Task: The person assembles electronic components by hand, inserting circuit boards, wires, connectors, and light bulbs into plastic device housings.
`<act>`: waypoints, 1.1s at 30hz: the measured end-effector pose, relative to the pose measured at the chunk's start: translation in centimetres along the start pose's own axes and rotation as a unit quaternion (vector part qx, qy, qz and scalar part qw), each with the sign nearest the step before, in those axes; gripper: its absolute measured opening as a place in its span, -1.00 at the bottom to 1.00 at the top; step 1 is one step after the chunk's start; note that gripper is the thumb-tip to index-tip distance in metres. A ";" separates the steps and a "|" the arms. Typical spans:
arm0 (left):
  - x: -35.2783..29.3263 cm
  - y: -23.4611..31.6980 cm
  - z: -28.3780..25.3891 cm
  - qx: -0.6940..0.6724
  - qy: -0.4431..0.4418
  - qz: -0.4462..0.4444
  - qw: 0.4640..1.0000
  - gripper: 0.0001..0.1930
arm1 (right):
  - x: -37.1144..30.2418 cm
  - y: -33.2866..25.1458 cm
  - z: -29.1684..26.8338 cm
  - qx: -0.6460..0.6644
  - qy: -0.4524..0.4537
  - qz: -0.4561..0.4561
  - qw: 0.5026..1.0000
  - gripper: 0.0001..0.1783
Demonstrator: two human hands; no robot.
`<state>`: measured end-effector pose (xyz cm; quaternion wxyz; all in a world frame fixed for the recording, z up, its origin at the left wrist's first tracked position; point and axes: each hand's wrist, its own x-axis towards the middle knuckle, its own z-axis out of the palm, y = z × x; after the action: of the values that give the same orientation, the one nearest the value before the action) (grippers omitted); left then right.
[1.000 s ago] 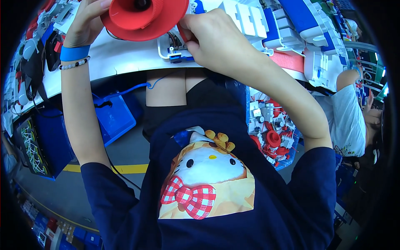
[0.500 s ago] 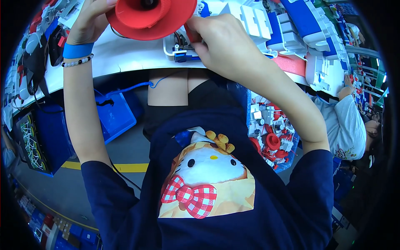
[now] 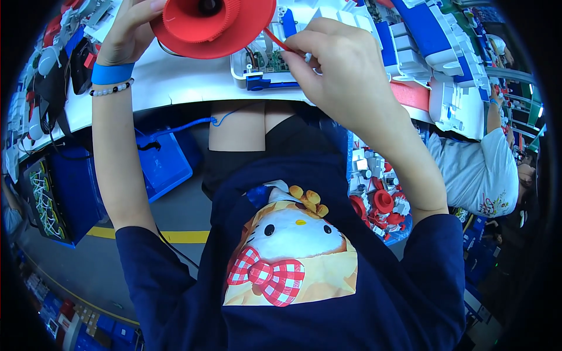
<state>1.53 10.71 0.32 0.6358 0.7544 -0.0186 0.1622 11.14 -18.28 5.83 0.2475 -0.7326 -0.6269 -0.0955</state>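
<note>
Red flanged spool (image 3: 212,30) is gripped by L hand (image 3: 127,34), appar. for steadiness, while R hand (image 3: 346,65) pinches adj. red strip (image 3: 276,40).

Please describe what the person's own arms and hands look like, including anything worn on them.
Both the left hand and the right hand are ungloved. The left wrist wears a wide, plain blue wristband and, below it, a bracelet of light and dark round beads. The right wrist shows nothing worn. The short sleeves are dark navy.
</note>
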 end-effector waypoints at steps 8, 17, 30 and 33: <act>-0.1 0.2 0.2 0.006 -0.004 0.007 1.000 -0.18 | 0.5 -0.1 -0.2 0.009 -0.095 0.066 0.993 -0.91; -0.2 0.6 0.0 -0.010 -0.015 0.007 1.000 -0.17 | 1.9 0.7 1.4 0.064 -0.151 0.047 0.985 -0.82; -0.2 0.1 -0.7 -0.043 -0.009 -0.001 0.999 -0.19 | 1.1 0.9 2.0 0.031 -0.088 0.011 0.996 -0.81; -0.4 -0.3 -1.1 -0.041 0.002 -0.004 0.999 -0.19 | 1.0 0.8 2.0 0.042 -0.079 0.018 0.996 -0.82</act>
<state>0.96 11.76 0.12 0.6669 0.7273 -0.0214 0.1606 11.75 -16.50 4.41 0.2294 -0.7377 -0.6349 -0.0068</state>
